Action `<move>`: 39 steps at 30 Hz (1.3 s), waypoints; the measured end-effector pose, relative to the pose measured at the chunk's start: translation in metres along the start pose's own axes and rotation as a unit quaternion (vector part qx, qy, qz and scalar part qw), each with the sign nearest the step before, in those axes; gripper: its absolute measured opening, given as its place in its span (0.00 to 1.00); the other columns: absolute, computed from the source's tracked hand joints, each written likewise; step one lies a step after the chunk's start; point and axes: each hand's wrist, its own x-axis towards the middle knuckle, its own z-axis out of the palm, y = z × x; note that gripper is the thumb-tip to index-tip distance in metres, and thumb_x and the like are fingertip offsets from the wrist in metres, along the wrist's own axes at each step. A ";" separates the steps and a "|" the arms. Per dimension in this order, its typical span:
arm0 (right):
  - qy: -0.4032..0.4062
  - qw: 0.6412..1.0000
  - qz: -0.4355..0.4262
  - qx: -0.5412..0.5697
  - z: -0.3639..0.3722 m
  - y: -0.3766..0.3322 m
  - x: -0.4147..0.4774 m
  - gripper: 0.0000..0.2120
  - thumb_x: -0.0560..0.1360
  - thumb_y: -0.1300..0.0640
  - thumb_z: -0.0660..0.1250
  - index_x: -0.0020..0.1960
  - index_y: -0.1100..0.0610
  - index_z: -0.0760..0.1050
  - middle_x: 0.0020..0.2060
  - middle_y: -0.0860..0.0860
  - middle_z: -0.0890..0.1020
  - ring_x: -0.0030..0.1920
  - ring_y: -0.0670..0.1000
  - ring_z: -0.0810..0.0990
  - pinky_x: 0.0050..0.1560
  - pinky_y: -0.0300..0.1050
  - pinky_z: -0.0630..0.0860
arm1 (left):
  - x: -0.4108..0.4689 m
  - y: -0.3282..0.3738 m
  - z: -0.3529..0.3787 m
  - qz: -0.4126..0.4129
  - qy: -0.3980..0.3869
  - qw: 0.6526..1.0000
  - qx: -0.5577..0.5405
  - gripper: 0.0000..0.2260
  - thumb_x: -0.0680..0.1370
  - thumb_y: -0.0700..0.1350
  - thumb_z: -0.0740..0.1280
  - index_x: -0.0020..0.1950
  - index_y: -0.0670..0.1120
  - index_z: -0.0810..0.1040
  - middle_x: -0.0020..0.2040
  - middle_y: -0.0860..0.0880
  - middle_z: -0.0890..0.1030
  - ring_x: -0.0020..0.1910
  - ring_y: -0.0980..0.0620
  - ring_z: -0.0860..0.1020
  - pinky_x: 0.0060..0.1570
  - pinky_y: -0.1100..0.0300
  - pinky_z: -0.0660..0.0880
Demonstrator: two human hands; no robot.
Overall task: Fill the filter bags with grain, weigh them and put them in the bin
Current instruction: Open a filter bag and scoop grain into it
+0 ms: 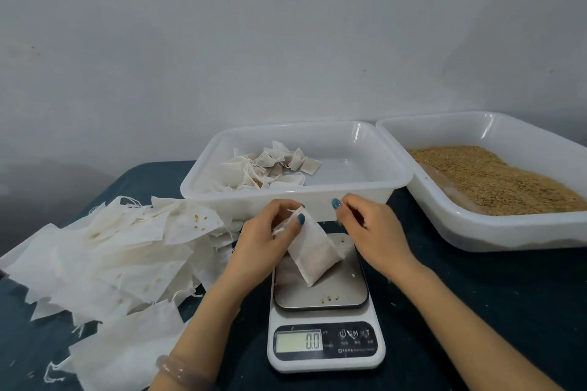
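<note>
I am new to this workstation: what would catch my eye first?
At the centre, the left hand grips a filled filter bag over the scale, whose display reads 0.0. Behind stands a white bin with finished bags; a tray of grain is at right, loose empty bags at left.

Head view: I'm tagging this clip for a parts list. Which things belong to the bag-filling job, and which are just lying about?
In the job: filled bag in the left hand, scale, bin of finished bags, grain tray, pile of empty bags.
Lying about: stray grains on the scale plate, dark table cover.
</note>
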 end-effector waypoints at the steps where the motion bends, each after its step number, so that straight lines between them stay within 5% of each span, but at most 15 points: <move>1: 0.010 1.000 0.015 0.021 0.006 0.008 -0.003 0.17 0.79 0.45 0.59 0.32 0.44 0.66 0.27 0.43 0.74 0.29 0.43 0.72 0.30 0.38 0.63 | -0.001 -0.002 -0.002 -0.011 0.006 1.000 0.001 0.07 0.80 0.51 0.67 0.57 0.59 0.77 0.49 0.62 0.82 0.50 0.66 0.78 0.43 0.75 0.72; 10: 0.055 0.997 0.027 0.045 0.019 0.039 -0.013 0.19 0.79 0.50 0.64 0.30 0.46 0.65 0.22 0.45 0.67 0.26 0.46 0.64 0.30 0.44 0.62 | 0.000 -0.008 -0.006 -0.072 0.033 0.996 -0.031 0.07 0.81 0.52 0.63 0.59 0.58 0.76 0.53 0.62 0.80 0.52 0.71 0.76 0.44 0.79 0.69; 19: 0.061 0.998 0.005 -0.003 0.018 0.034 -0.017 0.21 0.78 0.50 0.64 0.28 0.45 0.62 0.23 0.43 0.69 0.25 0.47 0.65 0.28 0.40 0.60 | 0.002 -0.015 -0.009 -0.110 0.076 0.991 -0.026 0.05 0.81 0.49 0.64 0.51 0.56 0.79 0.48 0.60 0.83 0.48 0.65 0.79 0.45 0.68 0.72; 23: 0.058 0.998 0.004 -0.013 0.018 0.033 -0.018 0.20 0.78 0.49 0.63 0.29 0.48 0.62 0.23 0.45 0.70 0.26 0.47 0.65 0.27 0.36 0.60 | -0.001 -0.014 -0.009 -0.070 0.082 0.992 0.061 0.05 0.80 0.51 0.65 0.45 0.56 0.78 0.41 0.66 0.80 0.42 0.67 0.76 0.37 0.75 0.68; 31: 0.068 0.997 -0.008 -0.035 0.018 0.032 -0.018 0.22 0.78 0.53 0.65 0.29 0.45 0.60 0.24 0.42 0.71 0.26 0.46 0.68 0.27 0.36 0.59 | -0.004 -0.006 -0.001 -0.017 0.003 0.998 0.064 0.12 0.81 0.55 0.65 0.38 0.54 0.77 0.34 0.59 0.77 0.33 0.61 0.72 0.34 0.66 0.67; 36: 0.075 0.997 -0.005 -0.034 0.017 0.033 -0.017 0.22 0.78 0.52 0.64 0.28 0.45 0.60 0.24 0.43 0.71 0.26 0.47 0.67 0.27 0.37 0.60 | -0.004 0.010 0.001 0.015 -0.029 0.999 0.006 0.05 0.80 0.48 0.68 0.46 0.53 0.81 0.43 0.55 0.83 0.42 0.53 0.80 0.42 0.51 0.77; 39: 0.074 0.997 -0.009 -0.035 0.018 0.032 -0.017 0.20 0.78 0.48 0.62 0.29 0.47 0.61 0.23 0.45 0.69 0.26 0.48 0.66 0.27 0.39 0.61 | 0.005 0.022 0.000 0.047 -0.031 0.998 -0.006 0.04 0.79 0.42 0.69 0.49 0.51 0.82 0.46 0.57 0.83 0.45 0.56 0.80 0.46 0.60 0.76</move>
